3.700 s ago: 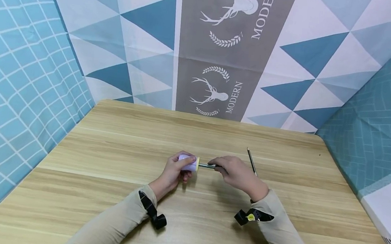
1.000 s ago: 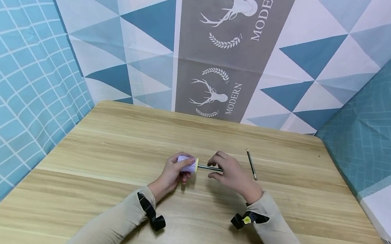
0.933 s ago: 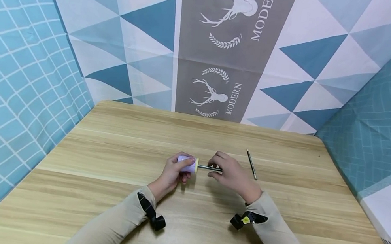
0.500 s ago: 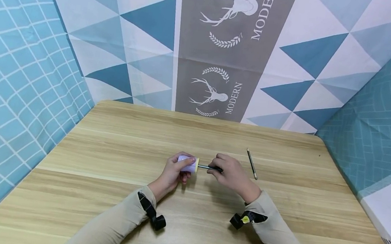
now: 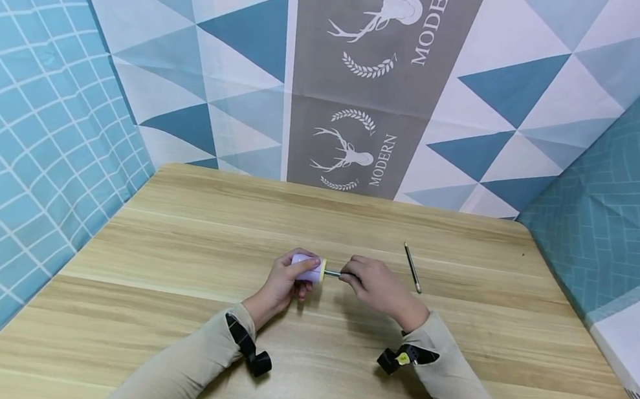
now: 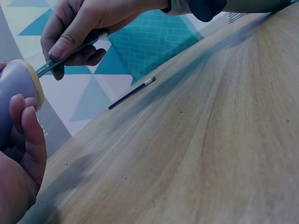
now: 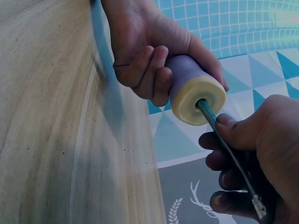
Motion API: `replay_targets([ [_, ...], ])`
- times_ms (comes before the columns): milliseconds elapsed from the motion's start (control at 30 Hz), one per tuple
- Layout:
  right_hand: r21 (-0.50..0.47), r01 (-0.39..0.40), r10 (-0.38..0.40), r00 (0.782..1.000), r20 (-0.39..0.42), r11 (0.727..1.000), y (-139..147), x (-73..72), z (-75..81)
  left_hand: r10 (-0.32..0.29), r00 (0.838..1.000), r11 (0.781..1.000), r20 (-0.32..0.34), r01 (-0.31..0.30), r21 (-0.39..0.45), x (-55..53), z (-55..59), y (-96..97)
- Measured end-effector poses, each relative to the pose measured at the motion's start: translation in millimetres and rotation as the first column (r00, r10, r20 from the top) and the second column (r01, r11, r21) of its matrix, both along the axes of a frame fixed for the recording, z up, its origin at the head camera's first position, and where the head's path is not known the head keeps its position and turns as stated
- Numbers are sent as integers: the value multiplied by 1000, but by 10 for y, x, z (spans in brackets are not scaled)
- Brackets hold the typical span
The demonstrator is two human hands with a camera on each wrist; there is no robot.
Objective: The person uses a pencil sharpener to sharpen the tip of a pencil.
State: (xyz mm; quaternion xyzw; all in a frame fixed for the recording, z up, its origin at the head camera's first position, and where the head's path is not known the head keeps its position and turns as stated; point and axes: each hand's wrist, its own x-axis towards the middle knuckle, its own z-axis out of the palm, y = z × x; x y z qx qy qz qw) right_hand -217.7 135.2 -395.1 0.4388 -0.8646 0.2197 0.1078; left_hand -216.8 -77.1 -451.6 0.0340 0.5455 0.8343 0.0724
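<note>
A pale purple pencil sharpener (image 7: 184, 74) with a yellow end is gripped by my left hand (image 5: 282, 280), its hole facing right. One end of a dark green pencil (image 7: 222, 135) sits in that hole. My right hand (image 5: 378, 287) pinches the pencil between thumb and fingers, close to the sharpener; the pencil's eraser end shows beside the palm in the right wrist view. Both hands are above the wooden table (image 5: 165, 339). The pencil's tip is hidden inside the sharpener.
A second dark pencil (image 5: 412, 268) lies on the table beyond the right hand, its eraser end nearer me. A patterned cloth (image 5: 238, 87) hangs behind the table's far edge, with blue cloths at both sides.
About a second ago the right hand's fingers were spread around the pencil; now they have closed on it and pinch it. The left hand and sharpener have stayed nearly still.
</note>
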Motion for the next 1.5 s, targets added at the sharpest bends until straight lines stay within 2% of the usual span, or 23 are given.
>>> replay_targets([
  [167, 29, -6, 6, 1000, 7, 1000, 11, -6, 9, 0, 1000, 1000, 4, 0, 6, 1, 6, -4],
  [300, 10, -14, 14, 1000, 0, 1000, 31, -7, -1, 1, 1000, 1000, 9, -1, 8, 10, 3, -5],
  [500, -58, -40, 34, 995, -98, 998, 12, 1, -37, 7, 1000, 1000, 14, -8, 24, 22, -26, -4],
  [633, -115, -77, 50, 975, -217, 990, -8, -14, -78, 9, 1000, 1000, 8, -9, 21, 19, -24, 4],
  [767, -151, -130, 73, 938, -339, 980, -20, -37, -98, 8, 1000, 1000, 9, -8, 12, 7, -21, 8],
  [900, -149, -168, 101, 921, -376, 975, -25, -39, -85, 6, 1000, 1000, 13, -6, 15, 5, -24, 7],
  [967, -143, -170, 109, 927, -360, 975, -24, -36, -81, 7, 1000, 1000, 12, -7, 14, 9, -24, 8],
  [1067, -135, -163, 117, 948, -297, 977, -12, -24, -69, -2, 1000, 1000, 10, 2, 14, 10, -24, 9],
  [1267, -45, -98, 93, 991, -93, 994, 43, 14, 23, -19, 1000, 1000, 6, 19, 0, 7, -15, 16],
  [1367, -3, -71, 71, 997, -11, 997, 73, 13, 62, -28, 1000, 1000, 2, 28, -2, 8, -10, 12],
  [1500, 24, -62, 61, 997, 36, 998, 119, -11, 105, -35, 999, 999, 3, 35, -4, 6, -6, -3],
])
